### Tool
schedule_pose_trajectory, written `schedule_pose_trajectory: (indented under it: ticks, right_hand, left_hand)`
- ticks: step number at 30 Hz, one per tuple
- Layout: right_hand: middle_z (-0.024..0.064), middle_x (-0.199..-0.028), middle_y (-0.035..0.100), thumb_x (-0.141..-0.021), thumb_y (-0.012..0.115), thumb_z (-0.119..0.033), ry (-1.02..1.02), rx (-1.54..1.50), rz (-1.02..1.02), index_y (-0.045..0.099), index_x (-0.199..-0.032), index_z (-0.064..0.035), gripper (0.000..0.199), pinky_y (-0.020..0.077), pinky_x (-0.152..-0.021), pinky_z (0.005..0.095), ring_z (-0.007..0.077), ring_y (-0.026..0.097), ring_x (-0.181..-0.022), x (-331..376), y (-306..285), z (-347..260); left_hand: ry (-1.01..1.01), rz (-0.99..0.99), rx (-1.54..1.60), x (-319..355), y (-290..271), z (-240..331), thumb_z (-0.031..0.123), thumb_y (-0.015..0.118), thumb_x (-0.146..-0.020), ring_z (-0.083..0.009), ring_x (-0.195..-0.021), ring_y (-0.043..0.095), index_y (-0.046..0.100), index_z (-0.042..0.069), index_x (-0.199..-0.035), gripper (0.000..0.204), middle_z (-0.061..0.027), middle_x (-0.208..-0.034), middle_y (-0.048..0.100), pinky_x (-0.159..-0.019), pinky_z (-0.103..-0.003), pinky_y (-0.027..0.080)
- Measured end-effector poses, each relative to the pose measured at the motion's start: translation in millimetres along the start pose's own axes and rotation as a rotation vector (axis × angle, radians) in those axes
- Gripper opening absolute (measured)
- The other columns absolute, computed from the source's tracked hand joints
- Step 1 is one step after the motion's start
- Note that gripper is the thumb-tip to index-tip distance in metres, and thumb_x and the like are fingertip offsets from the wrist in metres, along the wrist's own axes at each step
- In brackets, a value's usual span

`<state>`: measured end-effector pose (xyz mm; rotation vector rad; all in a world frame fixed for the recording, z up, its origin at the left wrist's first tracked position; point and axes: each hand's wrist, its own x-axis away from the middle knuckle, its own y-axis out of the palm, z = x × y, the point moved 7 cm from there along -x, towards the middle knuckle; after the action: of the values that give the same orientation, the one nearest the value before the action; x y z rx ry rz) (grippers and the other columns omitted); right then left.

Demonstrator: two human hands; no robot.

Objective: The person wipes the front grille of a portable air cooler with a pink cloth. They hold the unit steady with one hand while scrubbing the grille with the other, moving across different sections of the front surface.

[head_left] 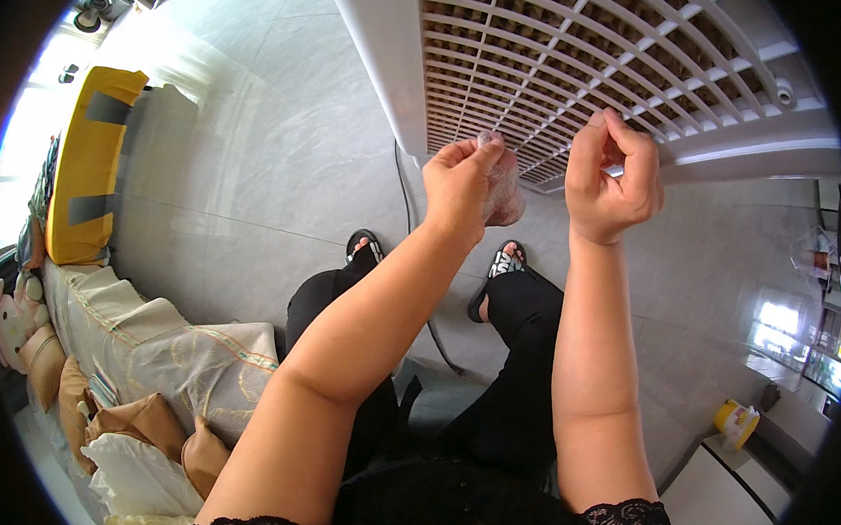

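Note:
In front of me stands a large white appliance [379,53] with a slatted grille [515,66]; brownish ribbed material shows behind its bars. Below the grille, my left hand [459,181] is closed, thumb against fingers, on a crumpled pinkish-white cloth [504,191] that hangs down beside the palm. My right hand [614,174] is raised at the grille's lower edge, thumb and forefinger pinched together and the other fingers curled in. Whatever may be between those fingertips is too small to make out. Whether the fingertips touch the bars I cannot tell.
A dark cable [405,197] runs over the grey tiled floor [236,130] by my feet. At the left are a yellow object with grey patches [93,169], a sofa with a pale cover [161,339], brown cushions [151,424] and a plush toy [12,323]. A yellow tub [737,422] stands lower right.

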<state>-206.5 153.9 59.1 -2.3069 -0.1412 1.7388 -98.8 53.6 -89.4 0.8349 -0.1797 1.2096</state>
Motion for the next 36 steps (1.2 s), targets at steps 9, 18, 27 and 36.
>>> schedule_pose_trajectory:
  ticks: [9,18,27,36]
  right_hand:
    - [-0.0007,-0.065,0.062,-0.080,0.073,-0.003,0.001,-0.024,0.016,0.066,-0.083,-0.0065,0.008,0.0408,-0.043,0.0201,0.0083,0.053,-0.047,0,1,-1]
    - [-0.0009,-0.063,0.058,-0.079,0.072,-0.002,-0.021,-0.032,0.035,0.065,-0.083,-0.0060,0.008,0.0392,-0.041,0.0201,0.0081,0.051,-0.046,-1,0,-1]
    - [0.0002,-0.065,0.062,-0.080,0.072,-0.004,-0.018,-0.014,0.014,0.066,-0.083,-0.0059,0.008,0.0413,-0.043,0.0200,0.0084,0.054,-0.047,0,-1,1]
    - [-0.0027,-0.058,0.051,-0.076,0.070,0.000,-0.060,-0.041,0.053,0.064,-0.084,-0.0055,0.011,0.0357,-0.038,0.0195,0.0075,0.046,-0.043,0,1,1]
  left_hand:
    - [0.006,-0.080,0.021,1,4,-1,0.013,0.069,-0.087,-0.0176,-0.074,0.065,0.062,0.000,-0.093,0.016,-0.0099,-0.088,0.067,-0.063,-0.031,0.054]
    - [-0.050,0.018,0.037,-3,-6,3,0.012,0.070,-0.085,-0.0193,-0.074,0.065,0.063,0.003,-0.090,0.012,-0.0082,-0.085,0.066,-0.064,-0.034,0.056]
    - [0.030,-0.031,0.257,-8,-3,-7,0.010,0.057,-0.094,-0.0141,-0.050,0.046,0.055,0.004,-0.078,0.017,-0.0033,-0.064,0.053,-0.043,-0.032,0.037]
    - [0.052,-0.003,0.246,-18,-8,-12,0.013,0.060,-0.093,-0.0132,-0.061,0.054,0.057,0.002,-0.084,0.015,-0.0021,-0.069,0.057,-0.053,-0.031,0.047]
